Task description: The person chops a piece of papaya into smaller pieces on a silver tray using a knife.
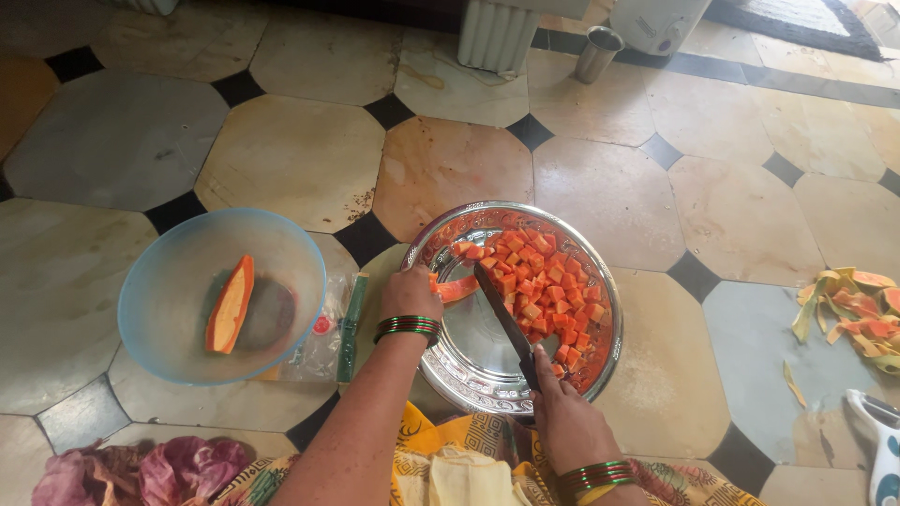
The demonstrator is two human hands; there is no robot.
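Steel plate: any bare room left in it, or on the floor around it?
Plate: near-left half bare; papaya cubes fill the far right. Left hand holds a slice, right hand a knife across the middle. Floor beyond is bare; bowl crowds the left, peels the right.

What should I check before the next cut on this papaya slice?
1. Left hand grips the papaya slice: ok.
2. Right hand holds the knife by its handle: ok.
3. Blade sits over the steel plate, at the slice: ok.
4. Left fingers clear of the edge: cannot tell, hidden under the hand.
5. Bare room on the plate beside the cut cubes: ok.
6. Another slice waits in the blue bowl: ok.
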